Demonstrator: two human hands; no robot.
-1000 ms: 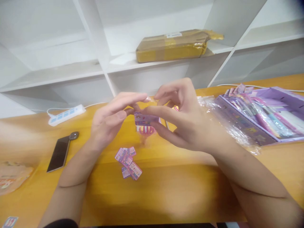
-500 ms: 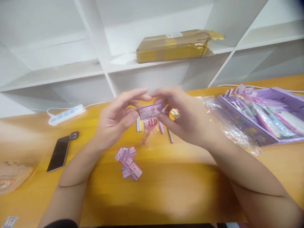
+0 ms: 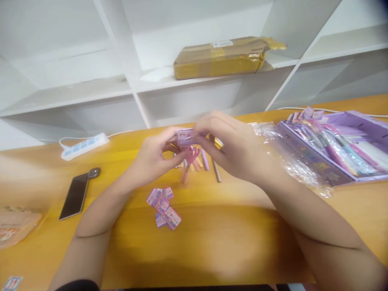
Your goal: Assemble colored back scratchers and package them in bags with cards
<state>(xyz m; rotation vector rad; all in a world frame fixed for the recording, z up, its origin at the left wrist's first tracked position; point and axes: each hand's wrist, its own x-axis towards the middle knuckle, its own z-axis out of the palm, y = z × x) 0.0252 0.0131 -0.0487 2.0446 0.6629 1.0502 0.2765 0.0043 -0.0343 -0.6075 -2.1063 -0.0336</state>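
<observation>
Left hand: pinching the left end of the small purple printed card packet, grip narrow on it.
Right hand: grip closed on the packet's right end.
Packet: above the orange wooden table, higher and nearer the shelves than half a second ago.
Below it: pink comb-like piece dangling, pastel sticks now showing.
Nearby: heap of small purple packets, unmoved.
</observation>
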